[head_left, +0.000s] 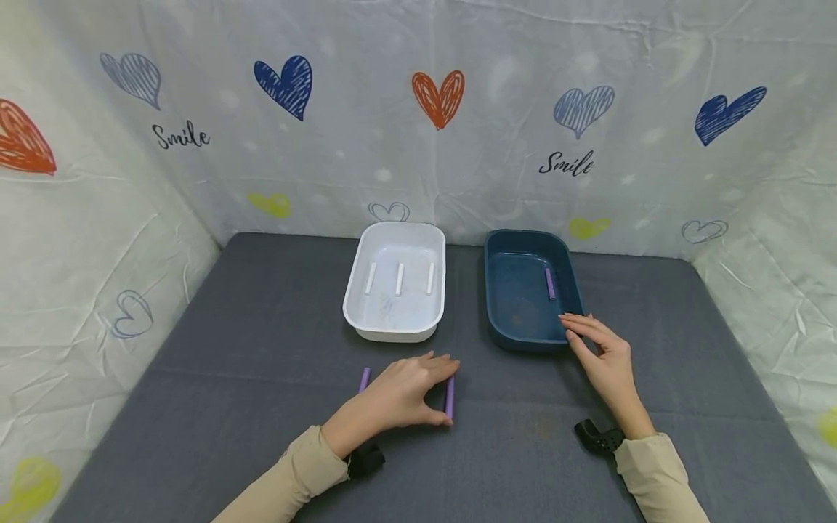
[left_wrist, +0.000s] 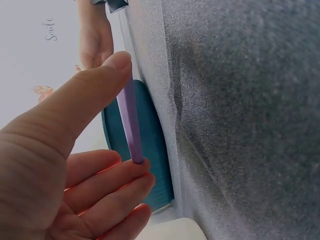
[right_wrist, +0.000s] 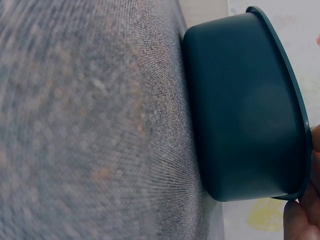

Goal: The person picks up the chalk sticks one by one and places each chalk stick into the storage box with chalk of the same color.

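My left hand (head_left: 402,392) pinches a purple chalk stick (head_left: 450,398) by its two ends, thumb at one end and fingertips at the other. In the left wrist view this chalk stick (left_wrist: 131,122) spans the gap between thumb and fingers, above the grey cloth. Another purple chalk stick (head_left: 365,379) lies partly hidden behind the left hand. At its near right corner, the dark teal tray (head_left: 532,341) is held by my right hand (head_left: 604,359), fingers over the rim and thumb outside. Inside that tray lies one purple chalk stick (head_left: 550,284), toward the right wall.
A white tray (head_left: 394,335) stands left of the teal one, with three white chalk sticks (head_left: 399,280) in a row inside. Grey cloth (head_left: 216,407) covers the table. Behind it hangs a white curtain (head_left: 497,167) printed with hearts.
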A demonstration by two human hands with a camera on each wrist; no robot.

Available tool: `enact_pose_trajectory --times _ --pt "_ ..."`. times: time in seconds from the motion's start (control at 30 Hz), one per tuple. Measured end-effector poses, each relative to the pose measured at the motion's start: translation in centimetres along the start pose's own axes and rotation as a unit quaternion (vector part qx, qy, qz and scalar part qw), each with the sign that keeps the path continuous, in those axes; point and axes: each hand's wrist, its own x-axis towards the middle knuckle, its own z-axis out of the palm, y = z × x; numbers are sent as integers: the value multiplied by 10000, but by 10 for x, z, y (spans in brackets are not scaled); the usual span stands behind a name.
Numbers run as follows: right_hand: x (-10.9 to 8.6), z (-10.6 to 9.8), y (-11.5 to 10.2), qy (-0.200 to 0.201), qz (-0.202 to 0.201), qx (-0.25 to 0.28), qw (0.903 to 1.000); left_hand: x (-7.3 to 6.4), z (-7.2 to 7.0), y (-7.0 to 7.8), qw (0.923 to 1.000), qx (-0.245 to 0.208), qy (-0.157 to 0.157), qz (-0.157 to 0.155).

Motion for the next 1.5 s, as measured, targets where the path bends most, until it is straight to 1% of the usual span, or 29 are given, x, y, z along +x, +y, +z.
enact_pose_trajectory --times 0.3,0.57,0.7,0.93,1.07,1.27,1.5 --pt "0 0 1 6 -21 26 10000 6 -2 1 9999 63 86 73" --pt "0 0 2 18 -58 30 10000 20 -7 8 9997 133 118 153" --pt "1 1 2 9 -44 25 10000 27 -9 11 9997 145 152 139" --pt "1 1 2 17 -82 16 10000 42 -14 16 9991 172 272 293" --pt "1 1 3 15 -77 23 10000 51 -18 17 9983 292 353 351" --pt "0 3 4 40 -99 5 9999 65 -27 22 9989 188 371 216" --pt "0 3 3 85 -227 100 9997 87 -37 27 9988 154 446 149"
